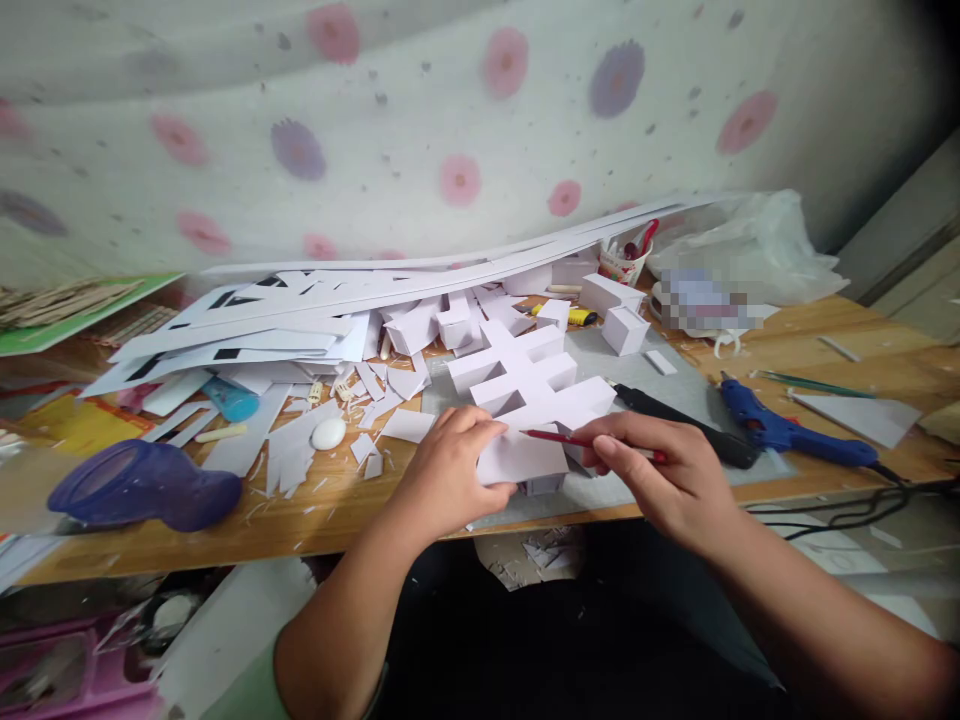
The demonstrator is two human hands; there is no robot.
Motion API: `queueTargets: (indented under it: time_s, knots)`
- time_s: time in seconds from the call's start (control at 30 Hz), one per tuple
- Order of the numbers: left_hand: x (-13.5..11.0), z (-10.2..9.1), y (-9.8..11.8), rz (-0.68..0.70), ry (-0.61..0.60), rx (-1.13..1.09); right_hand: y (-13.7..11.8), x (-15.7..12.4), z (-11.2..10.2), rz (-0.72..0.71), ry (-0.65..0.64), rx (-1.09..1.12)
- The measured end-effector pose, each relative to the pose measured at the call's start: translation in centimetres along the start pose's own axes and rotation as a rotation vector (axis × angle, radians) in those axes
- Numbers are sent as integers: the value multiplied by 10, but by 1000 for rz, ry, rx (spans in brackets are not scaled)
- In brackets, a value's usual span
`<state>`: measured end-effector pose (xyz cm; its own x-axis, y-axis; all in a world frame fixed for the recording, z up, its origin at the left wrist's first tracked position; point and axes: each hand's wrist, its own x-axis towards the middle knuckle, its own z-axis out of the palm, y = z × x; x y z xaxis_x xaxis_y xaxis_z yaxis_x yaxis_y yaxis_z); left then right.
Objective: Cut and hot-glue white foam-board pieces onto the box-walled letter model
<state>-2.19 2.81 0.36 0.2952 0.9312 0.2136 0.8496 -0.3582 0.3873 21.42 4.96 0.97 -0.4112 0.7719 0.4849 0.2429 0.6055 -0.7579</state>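
A white foam-board model (517, 375) with several square notches stands on the grey mat at the table's front. My left hand (454, 465) is closed on a flat white board piece (525, 460) at the model's near end, fingers on top and thumb at the front edge. Whether this piece is joined to the model I cannot tell. In my right hand (667, 475) is a slim red pencil (559, 437), held in a writing grip. Its tip points left, at or just above the white surface near my left fingers.
A black tool (690, 425) and a blue glue gun (795, 430) with its cable lie to the right. White scraps (300, 445), a white oval object (328, 433) and a blue-purple container (142, 485) are left. Long white boards (450, 290) and a yellow cutter (581, 316) lie behind.
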Motion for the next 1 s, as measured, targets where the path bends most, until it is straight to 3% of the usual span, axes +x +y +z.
queueTargets:
  time_s: [0.37, 0.67, 0.9, 1.0]
  knots:
    - [0, -2, 5, -12, -20, 34, 12, 1, 13, 87, -17, -24]
    - [0, 0, 2, -9, -13, 39, 5, -2, 7, 104, -67, -14]
    - [-1, 1, 0, 0, 1, 23, -2, -13, -9, 206, -196, 173]
    - [-3, 1, 0, -9, 8, -9, 3, -18, -14, 275, -148, 380]
